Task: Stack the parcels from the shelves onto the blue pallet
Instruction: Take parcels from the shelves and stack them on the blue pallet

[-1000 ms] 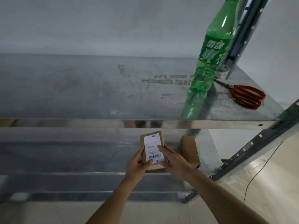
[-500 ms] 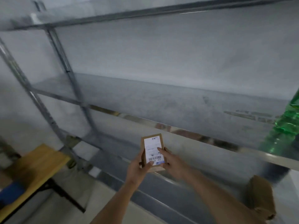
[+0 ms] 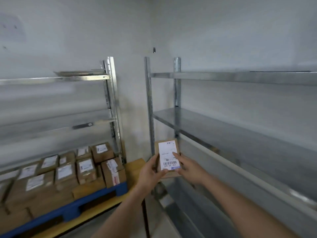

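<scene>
A small brown parcel (image 3: 167, 148) with a white barcode label is held up in front of me, in the air between the two shelf units. My left hand (image 3: 151, 172) grips its left edge and bottom. My right hand (image 3: 189, 169) grips its right side, with a finger lying on the label. The blue pallet (image 3: 96, 197) lies at lower left on a wooden table (image 3: 135, 167). Several labelled brown parcels (image 3: 68, 172) are stacked on the pallet in rows.
A metal shelf unit (image 3: 231, 133) runs along the right wall, its visible shelves bare. A second metal shelf unit (image 3: 109, 100) stands behind the pallet on the left. The room corner shows between the two units.
The view has swung left from the right-hand shelves to the corner, so the pallet with its stacked parcels has come into sight. Both hands still hold the same parcel.
</scene>
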The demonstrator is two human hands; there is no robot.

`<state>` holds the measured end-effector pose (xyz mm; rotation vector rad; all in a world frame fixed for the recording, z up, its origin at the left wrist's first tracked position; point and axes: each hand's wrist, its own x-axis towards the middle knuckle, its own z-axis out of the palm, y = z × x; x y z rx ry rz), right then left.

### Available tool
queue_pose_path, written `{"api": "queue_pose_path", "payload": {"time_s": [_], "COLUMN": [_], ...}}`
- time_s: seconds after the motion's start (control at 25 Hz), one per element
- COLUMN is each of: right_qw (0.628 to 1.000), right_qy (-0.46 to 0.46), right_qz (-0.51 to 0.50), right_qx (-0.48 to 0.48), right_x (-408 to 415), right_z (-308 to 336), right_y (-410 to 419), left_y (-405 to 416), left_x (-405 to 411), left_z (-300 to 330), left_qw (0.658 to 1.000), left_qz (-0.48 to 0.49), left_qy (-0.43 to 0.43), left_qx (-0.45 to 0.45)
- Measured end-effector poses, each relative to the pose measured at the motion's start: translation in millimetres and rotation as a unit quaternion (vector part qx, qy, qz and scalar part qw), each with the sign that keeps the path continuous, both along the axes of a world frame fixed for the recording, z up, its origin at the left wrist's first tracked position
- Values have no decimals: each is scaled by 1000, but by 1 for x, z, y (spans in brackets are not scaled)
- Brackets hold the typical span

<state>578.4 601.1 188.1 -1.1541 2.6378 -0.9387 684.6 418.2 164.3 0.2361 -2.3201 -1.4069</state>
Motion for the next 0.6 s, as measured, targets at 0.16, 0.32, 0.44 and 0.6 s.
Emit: {"api": "queue_pose_path", "payload": {"time_s": [0.16,0.32,0.44,0.6], "right_qw": [998,995,992,988], "right_qy": [19,16,23,20], "right_qz": [55,99,125,155], "right_qx": [-1,-13,5,16], "right_x": [27,52,66,69], "right_z": [30,41,48,45], "right_y": [-90,-162,-205,-252], "left_y": [-85,-146,-184,-219], "left_x": [45,81,101,112], "left_z": [22,33,30,26], "left_qw": [999,995,993,989], "left_qz": [49,96,119,145], "left_qy": [8,24,25,23], "left_qx": [2,-17,-5,10]}}
